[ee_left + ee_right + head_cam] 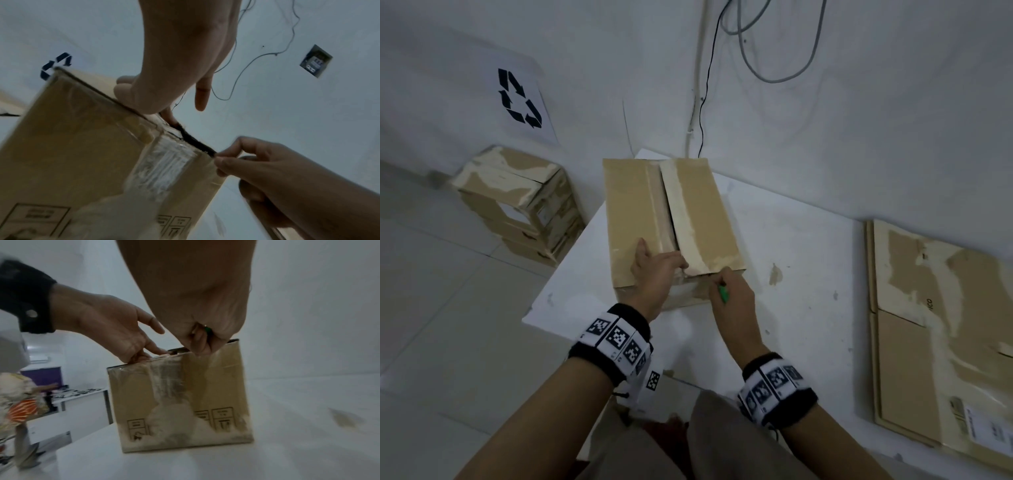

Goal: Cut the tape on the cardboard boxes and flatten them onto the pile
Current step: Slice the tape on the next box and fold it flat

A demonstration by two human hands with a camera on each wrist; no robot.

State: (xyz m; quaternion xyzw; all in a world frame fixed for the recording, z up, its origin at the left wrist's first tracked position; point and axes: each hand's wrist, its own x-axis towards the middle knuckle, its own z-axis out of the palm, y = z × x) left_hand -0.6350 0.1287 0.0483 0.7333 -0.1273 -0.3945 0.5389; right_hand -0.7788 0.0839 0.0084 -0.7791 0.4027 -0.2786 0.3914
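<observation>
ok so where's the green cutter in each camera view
Head: green cutter at centre, in the right hand, at the box's near edge.
Left wrist: hidden inside that fist.
Right wrist: a green sliver between curled fingers, upper centre.
Shared landmark: the box's taped end face.

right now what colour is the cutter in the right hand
Green; the cutter handle shows best in the head view, gripped by the right hand.

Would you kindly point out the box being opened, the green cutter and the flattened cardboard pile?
box (630,205): head view, on its left top flap.
green cutter (723,294): head view, on the handle showing from the right hand.
flattened cardboard pile (914,359): head view, on the top sheet.
</observation>
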